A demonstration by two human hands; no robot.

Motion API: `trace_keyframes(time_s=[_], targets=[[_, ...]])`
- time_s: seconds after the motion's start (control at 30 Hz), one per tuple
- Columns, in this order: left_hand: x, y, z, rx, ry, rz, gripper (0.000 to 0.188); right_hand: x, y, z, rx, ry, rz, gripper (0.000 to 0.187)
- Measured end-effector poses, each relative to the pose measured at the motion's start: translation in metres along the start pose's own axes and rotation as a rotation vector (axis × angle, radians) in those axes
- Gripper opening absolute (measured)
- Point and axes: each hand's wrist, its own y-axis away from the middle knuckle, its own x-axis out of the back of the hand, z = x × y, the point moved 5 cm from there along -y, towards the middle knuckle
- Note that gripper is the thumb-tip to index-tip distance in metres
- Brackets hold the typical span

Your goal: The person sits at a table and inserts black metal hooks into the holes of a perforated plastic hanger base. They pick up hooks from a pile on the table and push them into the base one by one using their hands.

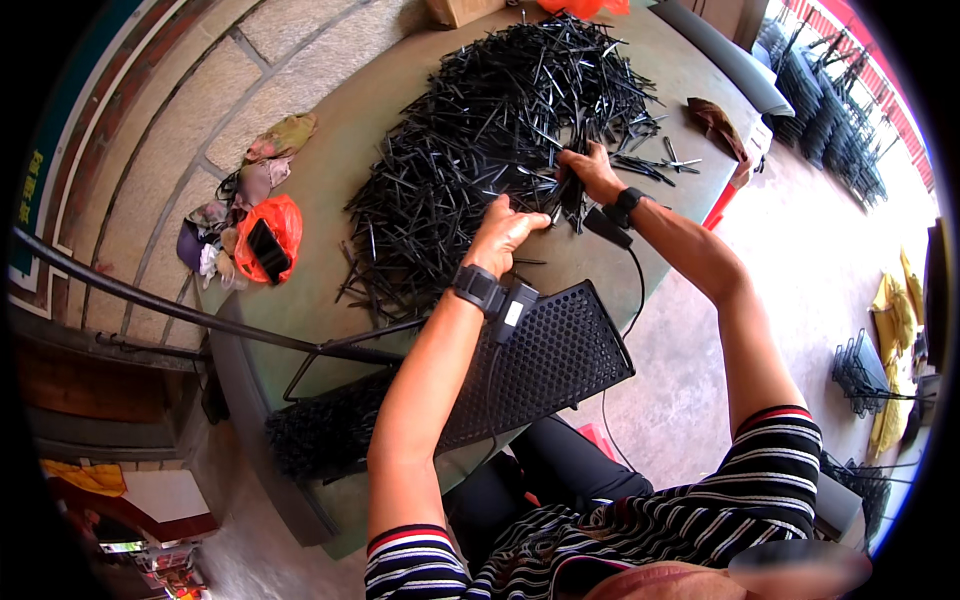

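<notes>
A large heap of thin black strips point(450, 170), plastic-looking with shiny edges, spreads over the greenish table point(330, 180). At its near edge my left hand point(505, 235) rests by the strips, thumb and a finger stretched apart; its other fingers are partly hidden. My right hand point(597, 175), farther right, has its fingers curled round several black strips at the heap's right side. Both wrists carry black straps with small cabled devices. Just below my hands lies a black perforated panel point(560, 350), with a dense bundle of black strips point(325, 430) at its left end.
A long black rod point(180, 305) crosses from the left. An orange bag with a dark phone point(268, 250) and crumpled cloths point(280, 140) sit at the table's left edge. At the far right corner lie a grey roll point(725, 60) and brown cloth point(717, 122). Black racks point(820, 100) stand beyond.
</notes>
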Motion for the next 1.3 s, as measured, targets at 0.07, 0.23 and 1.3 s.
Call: trace_keyframes(time_s=[0.07,0.23,1.3], targets=[[-0.001,0.016,0.019,0.013,-0.022,0.003,0.101,-0.012,0.0,-0.004,-0.141,-0.192,-0.058,0.016],[0.02,-0.007,0.016,-0.061,-0.081,-0.113,0.067,-0.074,0.045,-0.064,0.188,0.221,-0.57,0.022],[0.036,0.0,0.023,0.071,0.328,-0.014,0.02,-0.126,0.019,-0.084,0.058,-0.042,-0.596,0.028]])
